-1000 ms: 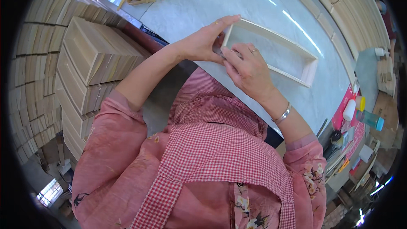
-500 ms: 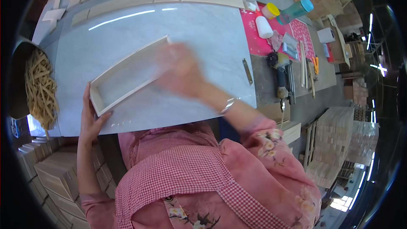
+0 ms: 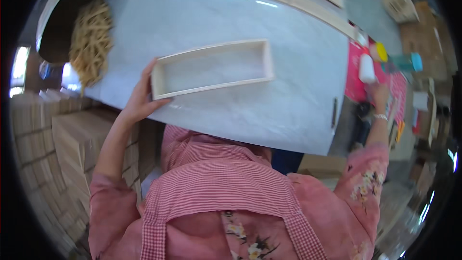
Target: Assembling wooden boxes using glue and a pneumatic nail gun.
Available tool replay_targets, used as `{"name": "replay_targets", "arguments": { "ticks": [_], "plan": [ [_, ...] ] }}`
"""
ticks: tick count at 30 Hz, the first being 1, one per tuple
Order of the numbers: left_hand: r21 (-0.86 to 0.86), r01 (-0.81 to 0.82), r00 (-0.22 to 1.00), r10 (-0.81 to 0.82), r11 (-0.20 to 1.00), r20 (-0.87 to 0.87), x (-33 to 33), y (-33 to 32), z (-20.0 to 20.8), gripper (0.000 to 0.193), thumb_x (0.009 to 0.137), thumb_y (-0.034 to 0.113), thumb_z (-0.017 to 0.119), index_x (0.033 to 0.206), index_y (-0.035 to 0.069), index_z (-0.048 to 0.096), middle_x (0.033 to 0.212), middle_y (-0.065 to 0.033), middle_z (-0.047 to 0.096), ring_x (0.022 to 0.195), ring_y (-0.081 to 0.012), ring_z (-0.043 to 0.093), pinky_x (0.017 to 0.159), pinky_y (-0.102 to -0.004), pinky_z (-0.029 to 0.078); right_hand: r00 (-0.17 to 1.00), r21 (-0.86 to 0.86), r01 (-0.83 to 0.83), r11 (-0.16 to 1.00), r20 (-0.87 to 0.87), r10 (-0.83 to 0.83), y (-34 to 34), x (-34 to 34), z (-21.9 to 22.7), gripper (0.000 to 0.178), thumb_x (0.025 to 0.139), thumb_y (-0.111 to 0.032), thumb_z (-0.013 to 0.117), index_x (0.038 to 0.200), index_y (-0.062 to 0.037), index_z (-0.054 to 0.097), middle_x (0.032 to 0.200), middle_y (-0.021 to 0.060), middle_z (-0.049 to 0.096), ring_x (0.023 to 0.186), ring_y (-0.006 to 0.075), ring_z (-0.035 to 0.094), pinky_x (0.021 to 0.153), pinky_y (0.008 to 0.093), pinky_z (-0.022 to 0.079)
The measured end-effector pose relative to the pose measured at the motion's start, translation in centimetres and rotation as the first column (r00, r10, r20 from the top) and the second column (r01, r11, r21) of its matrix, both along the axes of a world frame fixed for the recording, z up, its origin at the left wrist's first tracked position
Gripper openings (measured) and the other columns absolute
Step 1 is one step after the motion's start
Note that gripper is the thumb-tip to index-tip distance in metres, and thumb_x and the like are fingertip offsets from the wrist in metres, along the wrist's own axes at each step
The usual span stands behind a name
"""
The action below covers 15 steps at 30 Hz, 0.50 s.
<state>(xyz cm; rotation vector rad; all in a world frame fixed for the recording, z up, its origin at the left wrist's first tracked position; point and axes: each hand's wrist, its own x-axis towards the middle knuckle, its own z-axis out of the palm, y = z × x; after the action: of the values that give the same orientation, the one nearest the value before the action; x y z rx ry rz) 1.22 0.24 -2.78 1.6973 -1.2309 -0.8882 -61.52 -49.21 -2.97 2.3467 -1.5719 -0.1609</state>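
Note:
A shallow, rectangular pale wooden frame (image 3: 211, 88) lies tilted on the grey-white tabletop (image 3: 269, 115), and the tabletop shows through its middle. My left hand (image 3: 141, 97) grips its left end, thumb along the near corner and fingers at the outer side. Far to the right, my right hand (image 3: 379, 94) reaches over the pink mat (image 3: 354, 79), just below a white bottle (image 3: 366, 69). Its fingers are blurred and partly hidden, so what they touch is unclear. A dark power tool (image 3: 361, 120) lies close by, beside that wrist.
Curled wood strips (image 3: 91, 43) spill from a dark container (image 3: 60, 29) at left. A yellow-lidded jar (image 3: 380, 52) and a teal-capped bottle (image 3: 409, 62) stand at right. A small metal strip (image 3: 334, 112) lies near the table's right edge. Stacked boards (image 3: 77, 139) stand at lower left.
My right hand has left the frame's right end and moved right to the pink mat. My left hand keeps its hold on the frame. The whole view has turned.

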Motion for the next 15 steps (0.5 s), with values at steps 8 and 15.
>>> {"name": "replay_targets", "arguments": {
  "ticks": [8,15],
  "plan": [
    [-0.156,0.065,0.984,-0.037,0.986,0.176,0.8,1.0,-1.0,0.101,0.076,0.000,0.079,0.161,0.005,0.024,0.160,-0.0152,0.035,0.138,-0.0293,0.045,0.113,-0.0367,0.041,0.949,-0.135,0.084,0.987,0.314,-0.038,1.6,2.8,0.6,0.044,0.092,-0.041,0.066,0.096,0.0023,0.072,0.081,0.0184,0.070,0.071,0.0359,0.066,0.065,0.0437,0.052],
    [-0.213,-0.010,0.994,0.033,0.977,0.109,0.4,1.4,-1.0,0.099,0.075,0.001,0.079,0.159,0.004,0.026,0.160,-0.0179,0.034,0.139,-0.0333,0.044,0.115,-0.0356,0.039,0.747,-0.157,0.073,0.985,0.663,0.050,4.8,20.5,5.1,0.041,0.100,-0.037,0.063,0.112,0.0010,0.069,0.105,0.0158,0.071,0.092,0.0285,0.068,0.083,0.0341,0.055]
  ]
}}
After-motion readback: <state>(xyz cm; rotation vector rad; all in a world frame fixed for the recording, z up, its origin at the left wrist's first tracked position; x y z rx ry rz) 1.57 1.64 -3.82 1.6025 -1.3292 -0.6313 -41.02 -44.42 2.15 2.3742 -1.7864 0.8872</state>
